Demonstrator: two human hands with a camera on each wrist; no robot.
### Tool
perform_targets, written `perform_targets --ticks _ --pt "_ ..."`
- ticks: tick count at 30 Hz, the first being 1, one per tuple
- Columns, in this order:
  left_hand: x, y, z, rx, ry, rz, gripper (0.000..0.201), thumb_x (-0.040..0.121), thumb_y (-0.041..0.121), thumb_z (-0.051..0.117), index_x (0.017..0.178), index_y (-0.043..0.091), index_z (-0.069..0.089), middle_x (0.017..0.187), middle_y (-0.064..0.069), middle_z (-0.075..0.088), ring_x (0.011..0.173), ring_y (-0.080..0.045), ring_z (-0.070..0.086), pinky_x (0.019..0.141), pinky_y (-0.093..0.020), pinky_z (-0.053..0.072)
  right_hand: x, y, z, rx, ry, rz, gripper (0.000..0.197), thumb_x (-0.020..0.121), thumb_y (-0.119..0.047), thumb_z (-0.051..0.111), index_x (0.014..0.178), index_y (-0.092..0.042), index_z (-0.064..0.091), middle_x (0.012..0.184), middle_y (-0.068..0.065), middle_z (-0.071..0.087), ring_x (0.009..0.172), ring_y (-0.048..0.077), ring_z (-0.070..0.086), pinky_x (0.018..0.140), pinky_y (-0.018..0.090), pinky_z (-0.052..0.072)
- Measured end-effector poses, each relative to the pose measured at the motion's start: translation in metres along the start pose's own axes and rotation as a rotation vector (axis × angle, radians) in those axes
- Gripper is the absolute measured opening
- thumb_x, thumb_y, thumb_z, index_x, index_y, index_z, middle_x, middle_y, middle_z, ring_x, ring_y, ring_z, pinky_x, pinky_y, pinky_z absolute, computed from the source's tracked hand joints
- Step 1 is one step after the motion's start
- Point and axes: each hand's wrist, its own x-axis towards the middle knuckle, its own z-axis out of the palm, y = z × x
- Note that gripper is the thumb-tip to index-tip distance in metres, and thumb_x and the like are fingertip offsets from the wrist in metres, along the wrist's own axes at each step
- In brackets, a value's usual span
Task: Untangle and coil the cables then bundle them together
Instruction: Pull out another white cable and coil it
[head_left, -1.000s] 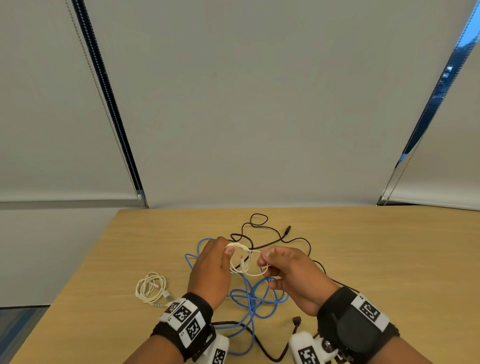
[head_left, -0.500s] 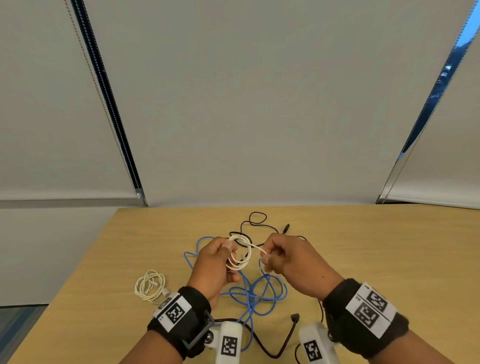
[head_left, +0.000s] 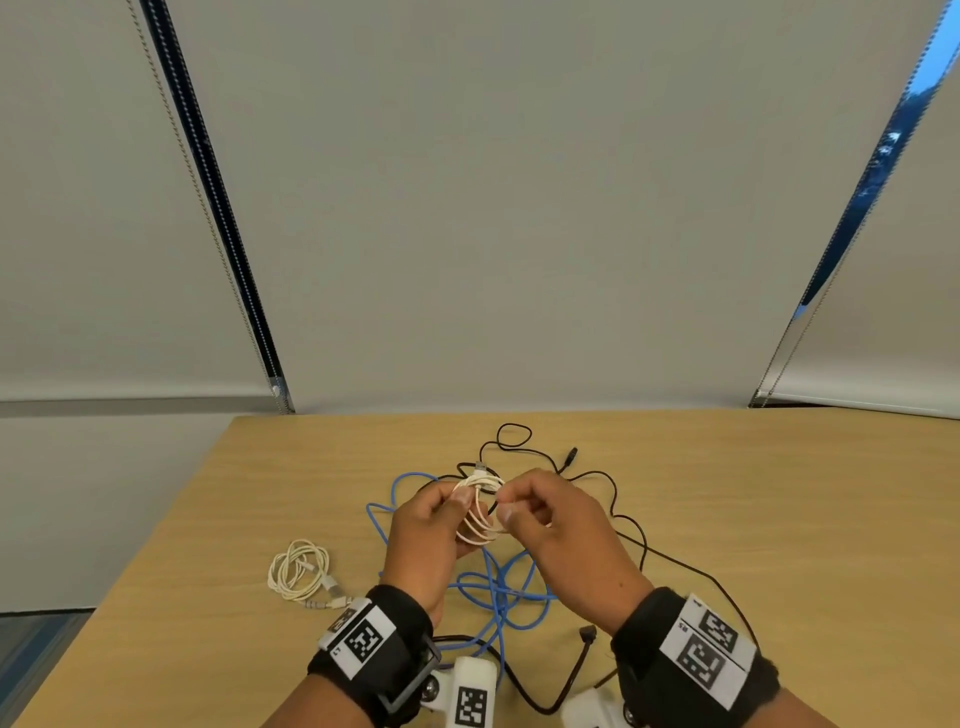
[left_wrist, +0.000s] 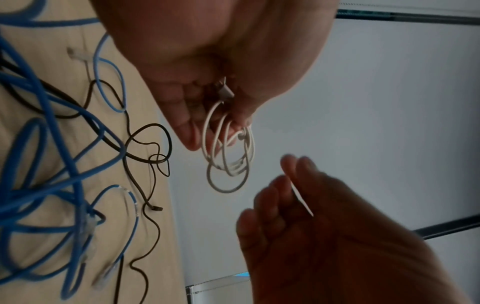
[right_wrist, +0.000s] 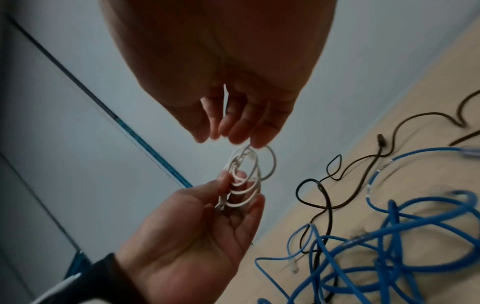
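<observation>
My left hand (head_left: 461, 503) grips a small white cable coil (head_left: 480, 512) above the table, thumb on top; the left wrist view shows its loops (left_wrist: 228, 148) hanging from the fingers. My right hand (head_left: 506, 508) is close beside it and pinches the loose white strand (left_wrist: 301, 199) of the same cable. In the right wrist view, its fingertips (right_wrist: 255, 142) meet at the top of the coil (right_wrist: 246, 179). A tangled blue cable (head_left: 498, 592) and a thin black cable (head_left: 597, 475) lie on the table under the hands.
A second white coil (head_left: 298, 569) lies on the wooden table (head_left: 779, 519) to the left of my hands. The black cable's plug (head_left: 589, 631) rests near my right wrist. The table's left edge runs diagonally near that coil. Window blinds hang behind the table.
The right hand has moved in towards the left hand, and the stretched white strand between them has shortened. Both hands have shifted slightly away from me.
</observation>
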Motion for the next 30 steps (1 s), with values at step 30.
perform_targets --ticks 30 --pt "0.012 0.005 -0.013 0.751 -0.223 0.292 0.049 0.088 0.031 0.067 0.126 0.057 0.049 0.082 0.001 0.065 0.067 -0.016 0.059 0.062 -0.031 0.051 0.021 0.007 -0.044 0.058 -0.310 0.006 0.017 0.097 -0.021 0.062 0.086 -0.023 0.075 0.083 -0.002 0.075 0.076 0.010 0.067 0.073 0.025 0.056"
